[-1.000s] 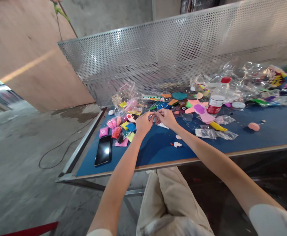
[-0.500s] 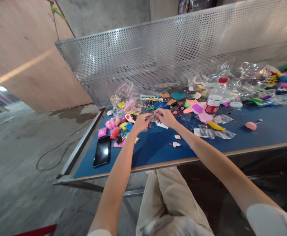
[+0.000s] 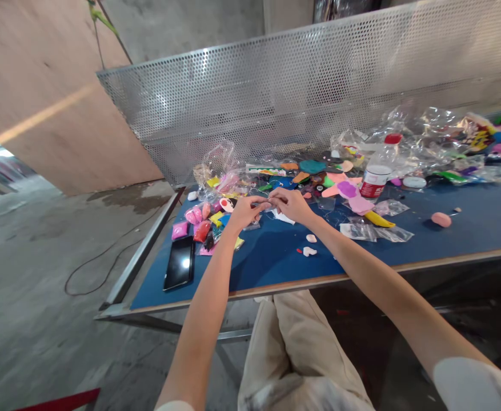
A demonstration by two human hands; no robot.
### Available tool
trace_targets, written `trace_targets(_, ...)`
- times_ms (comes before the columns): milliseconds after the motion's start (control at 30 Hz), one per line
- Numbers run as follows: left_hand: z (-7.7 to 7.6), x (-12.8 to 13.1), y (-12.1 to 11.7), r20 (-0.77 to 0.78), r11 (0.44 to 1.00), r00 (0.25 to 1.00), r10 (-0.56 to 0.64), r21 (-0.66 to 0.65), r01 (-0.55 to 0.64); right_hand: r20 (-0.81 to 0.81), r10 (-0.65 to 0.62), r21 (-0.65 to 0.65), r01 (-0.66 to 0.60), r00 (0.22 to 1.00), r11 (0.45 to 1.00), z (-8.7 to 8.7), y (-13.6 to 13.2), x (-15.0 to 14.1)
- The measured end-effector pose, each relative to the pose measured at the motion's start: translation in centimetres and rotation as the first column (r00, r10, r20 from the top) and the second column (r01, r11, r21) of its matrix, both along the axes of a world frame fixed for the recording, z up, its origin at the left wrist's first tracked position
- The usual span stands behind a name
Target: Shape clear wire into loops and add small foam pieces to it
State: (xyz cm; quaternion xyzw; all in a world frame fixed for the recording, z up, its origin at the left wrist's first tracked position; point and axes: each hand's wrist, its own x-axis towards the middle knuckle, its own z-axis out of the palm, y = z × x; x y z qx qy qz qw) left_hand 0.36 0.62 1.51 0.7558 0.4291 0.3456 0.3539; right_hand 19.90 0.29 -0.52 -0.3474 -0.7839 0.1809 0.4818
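Above the blue tabletop [image 3: 267, 257], my left hand [image 3: 248, 212] and my right hand [image 3: 289, 205] meet at the fingertips. Both are closed in a pinch; whatever lies between them is too small to make out. Just beneath the right hand is a white piece [image 3: 283, 217]. Nearer the table's front edge lie two pale lumps of clay [image 3: 309, 251] and a tiny red bit [image 3: 299, 250]. Left of my left hand sit several small bags of coloured clay [image 3: 201, 230] and a white, black and red face-like piece [image 3: 228, 204].
A black phone [image 3: 179, 264] lies at the table's left end. A bottle with a red cap [image 3: 376, 174] stands on the right, beside a pink and purple clay shape [image 3: 353, 194]. Clear plastic bags [image 3: 436, 134] crowd the back, before a perforated metal panel [image 3: 250, 103].
My hands stay together at nearly the same spot, with only slight finger movement. The whole view has shifted very slightly; nothing on the table has visibly moved.
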Motion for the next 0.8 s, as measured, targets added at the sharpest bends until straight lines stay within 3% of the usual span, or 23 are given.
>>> trace_targets(233,-0.2,0.1,0.0,-0.282,0.972,0.957,0.069,0.234,-0.001,0.103,-0.074,-0.034,0.078,0.992,0.996,0.8,-0.8,-0.6)
trace_targets(433,0.7,1.1,-1.4,-0.556,0.893,0.774,0.303,0.450,-0.027,0.056,-0.047,-0.202,0.058,0.997,0.978,1.3,-1.6,-1.0)
trace_targets(633,1.3,2.5,-3.0,-0.714,0.874,0.587,0.382,0.485,0.021,-0.058,-0.031,-0.321,0.011,0.998,0.947,1.0,-1.7,-1.3)
trace_targets(800,1.1,2.7,-2.7,-0.737,0.876,0.552,0.391,0.482,0.023,-0.114,-0.040,-0.378,-0.006,0.993,0.926,0.6,-1.2,-1.4)
